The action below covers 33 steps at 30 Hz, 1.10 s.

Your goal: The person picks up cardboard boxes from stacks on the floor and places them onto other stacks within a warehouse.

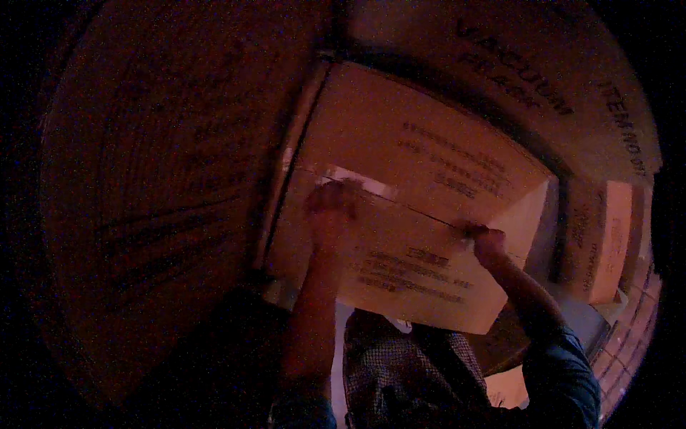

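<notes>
A brown cardboard box [371,107] with printed text lies before me, its top flaps meeting along a thin centre seam. Near the seam's left end, my left hand [332,209] rests at a shiny strip of clear tape [371,187]; its fingers are dark and blurred. Farther right along the same seam, my right hand [489,243] is closed, knuckles up. Something small and dark shows at its fingertips, too dim to name. The light is low and reddish, so detail on both hands is poor.
A large cardboard carton [171,157] stands close on the left. Another big printed carton [457,50] rises behind the box. Narrower cartons [607,243] stand at the right, beside a tiled floor [636,322].
</notes>
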### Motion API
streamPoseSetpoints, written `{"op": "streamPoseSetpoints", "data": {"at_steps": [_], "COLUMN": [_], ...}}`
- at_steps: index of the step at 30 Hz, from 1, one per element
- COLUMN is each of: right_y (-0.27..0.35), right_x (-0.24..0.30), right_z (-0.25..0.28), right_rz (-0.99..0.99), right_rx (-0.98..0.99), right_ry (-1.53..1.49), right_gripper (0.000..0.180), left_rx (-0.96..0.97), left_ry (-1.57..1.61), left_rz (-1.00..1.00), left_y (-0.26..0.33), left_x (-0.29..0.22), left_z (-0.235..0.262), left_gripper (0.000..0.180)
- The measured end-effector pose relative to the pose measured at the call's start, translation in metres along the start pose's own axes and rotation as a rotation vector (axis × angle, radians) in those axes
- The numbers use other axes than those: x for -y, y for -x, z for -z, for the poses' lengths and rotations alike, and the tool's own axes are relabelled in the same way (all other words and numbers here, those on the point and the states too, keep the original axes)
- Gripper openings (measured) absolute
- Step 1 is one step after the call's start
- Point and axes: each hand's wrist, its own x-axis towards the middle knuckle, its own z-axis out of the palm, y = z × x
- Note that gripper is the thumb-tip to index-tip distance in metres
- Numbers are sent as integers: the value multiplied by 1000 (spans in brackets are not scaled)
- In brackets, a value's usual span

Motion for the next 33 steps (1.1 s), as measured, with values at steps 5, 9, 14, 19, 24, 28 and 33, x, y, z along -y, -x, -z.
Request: {"op": "streamPoseSetpoints", "data": {"at_steps": [5, 9, 14, 19, 24, 28, 33], "right_y": [81, 94, 30, -1, -30, 2, 24], "right_x": [-96, -103, -7, 64, 105, 123, 93], "right_z": [-54, -60, -29, -113, -153, -173, -132], "right_rz": [-149, -486, -774, -181, -390, -405, -286], "right_rx": [123, 18, -98, 561, 184, 14, -188], "right_ry": [191, -353, -1983, -2466, -2889, -2569, -2253], "right_gripper": [23, 21, 21, 37, 41, 30, 23], "left_rx": [-15, 44, 114, 126, 1279, 1354, 881], "left_ry": [-161, -444, -306, -423, -270, -142, 31], "left_rz": [-377, -381, -226, -286, -237, -395, -664], "left_y": [4, 11, 31, 142, 154, 166, 110], "left_x": [-23, -23, 10, 7, -7, 19, -56], "left_z": [-50, -41, -46, -6, 18, -52, -127], "left_gripper": [29, 29, 29, 31, 39, 46, 32]}}
